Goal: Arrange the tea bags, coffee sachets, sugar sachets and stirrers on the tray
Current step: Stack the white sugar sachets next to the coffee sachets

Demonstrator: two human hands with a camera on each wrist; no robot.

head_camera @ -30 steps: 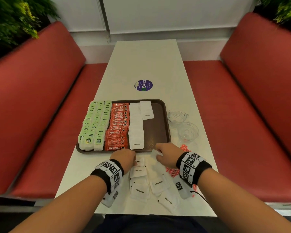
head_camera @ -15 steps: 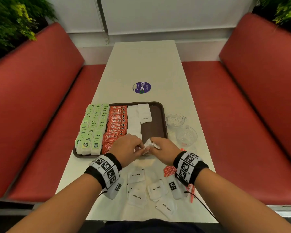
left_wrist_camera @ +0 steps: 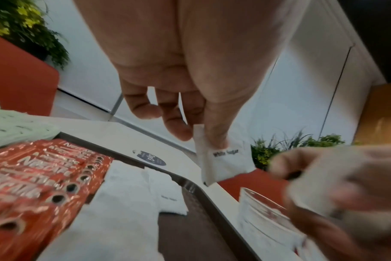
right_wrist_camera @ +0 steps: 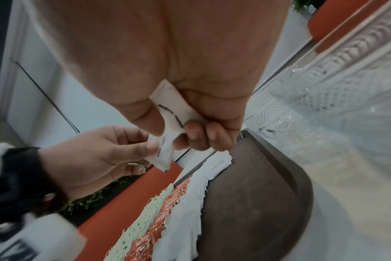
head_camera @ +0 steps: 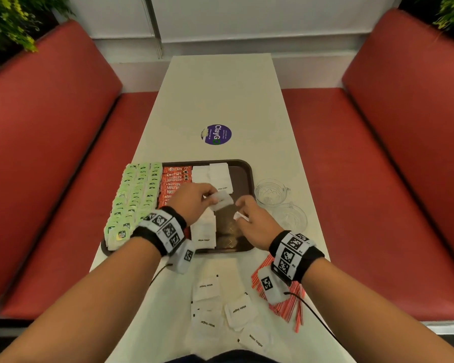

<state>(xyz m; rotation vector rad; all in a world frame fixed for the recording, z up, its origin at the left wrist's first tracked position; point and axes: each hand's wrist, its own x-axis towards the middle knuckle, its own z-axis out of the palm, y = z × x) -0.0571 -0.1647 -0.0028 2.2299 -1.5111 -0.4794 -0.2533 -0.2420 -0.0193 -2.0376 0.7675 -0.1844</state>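
The brown tray [head_camera: 243, 179] holds rows of green tea bags [head_camera: 136, 195], red coffee sachets [head_camera: 174, 179] and white sugar sachets [head_camera: 211, 174]. Over the tray's bare right part, my left hand [head_camera: 207, 197] pinches a white sugar sachet [head_camera: 222, 200] between thumb and fingers; the left wrist view shows this sachet [left_wrist_camera: 225, 164] hanging above the tray [left_wrist_camera: 190, 229]. Just to the right, my right hand [head_camera: 243, 209] grips another sugar sachet [right_wrist_camera: 174, 113] in its curled fingers. Loose sugar sachets [head_camera: 207, 288] and red stirrers [head_camera: 283, 302] lie on the table near me.
Two clear glass cups [head_camera: 271, 192] [head_camera: 291, 217] stand on the table right of the tray, close to my right hand. A purple round sticker [head_camera: 216, 134] is beyond the tray. Red bench seats [head_camera: 378, 153] flank the white table [head_camera: 220, 87].
Both hands have moved forward from the loose sachets at the table's near edge to above the tray. They met half a second ago and are now apart, each holding a sachet.
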